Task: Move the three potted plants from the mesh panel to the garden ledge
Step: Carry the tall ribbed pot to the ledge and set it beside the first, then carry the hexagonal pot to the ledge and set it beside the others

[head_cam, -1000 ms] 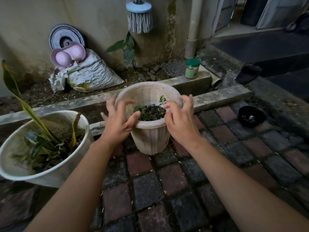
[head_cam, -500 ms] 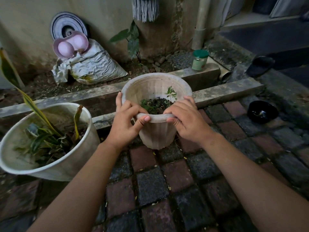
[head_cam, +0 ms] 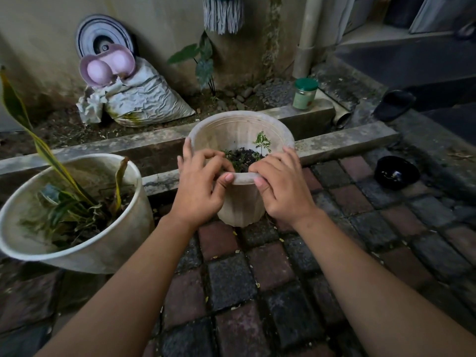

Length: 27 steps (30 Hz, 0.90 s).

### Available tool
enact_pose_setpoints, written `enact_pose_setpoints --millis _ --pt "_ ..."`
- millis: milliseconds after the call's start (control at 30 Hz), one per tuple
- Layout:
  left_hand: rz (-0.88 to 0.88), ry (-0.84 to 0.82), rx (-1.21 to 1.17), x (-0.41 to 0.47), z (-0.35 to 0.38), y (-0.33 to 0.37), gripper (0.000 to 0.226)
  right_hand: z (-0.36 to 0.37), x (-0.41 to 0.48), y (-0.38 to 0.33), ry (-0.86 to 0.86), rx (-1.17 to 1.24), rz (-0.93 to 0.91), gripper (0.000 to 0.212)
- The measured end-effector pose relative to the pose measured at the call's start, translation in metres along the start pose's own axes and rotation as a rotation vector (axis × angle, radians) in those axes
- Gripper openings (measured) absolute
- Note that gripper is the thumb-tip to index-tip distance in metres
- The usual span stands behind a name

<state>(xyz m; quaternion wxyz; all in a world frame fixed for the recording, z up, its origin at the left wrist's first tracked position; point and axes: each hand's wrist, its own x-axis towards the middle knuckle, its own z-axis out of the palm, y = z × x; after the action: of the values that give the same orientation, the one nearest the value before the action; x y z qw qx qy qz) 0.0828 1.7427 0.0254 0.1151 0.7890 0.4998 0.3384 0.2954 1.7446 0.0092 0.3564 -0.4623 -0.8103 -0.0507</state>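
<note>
Brick paving (head_cam: 233, 279) nearest. Left hand (head_cam: 199, 186) and right hand (head_cam: 279, 188) both clamp the near rim of the pot (head_cam: 239, 208), thumbs under the lip, fingers curled over it. Pot is upright between the hands, with a seedling (head_cam: 262, 143) in dark soil. Its base is possibly on the bricks, hard to tell. Left of the left hand: a big pot (head_cam: 77, 253) with striped leaves. Beyond the fingers: ledge (head_cam: 347, 140). Jar (head_cam: 305, 94) past the right hand, sack (head_cam: 149, 101) past the left.
</note>
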Motion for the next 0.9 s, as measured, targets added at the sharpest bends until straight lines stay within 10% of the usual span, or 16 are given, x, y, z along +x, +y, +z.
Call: enact_pose_setpoints --millis 167,333,533,900 --pt "-0.149 -0.023 0.030 0.017 -0.029 0.021 0.008 -0.028 0.017 -0.016 -0.145 -0.019 0.164 0.029" --pt "-0.448 -0.057 -0.191 0.061 -0.101 0.100 0.053 -0.125 0.085 -0.037 -0.093 0.085 0.503 0.018" --pt "-0.245 -0.218 -0.405 0.144 -0.235 0.234 0.061 -0.339 0.174 -0.079 -0.089 0.013 0.444 0.022" --pt "0.317 -0.603 -0.677 0.217 -0.476 0.624 0.060 -0.812 0.213 -0.301 0.092 -0.368 0.976 0.043"
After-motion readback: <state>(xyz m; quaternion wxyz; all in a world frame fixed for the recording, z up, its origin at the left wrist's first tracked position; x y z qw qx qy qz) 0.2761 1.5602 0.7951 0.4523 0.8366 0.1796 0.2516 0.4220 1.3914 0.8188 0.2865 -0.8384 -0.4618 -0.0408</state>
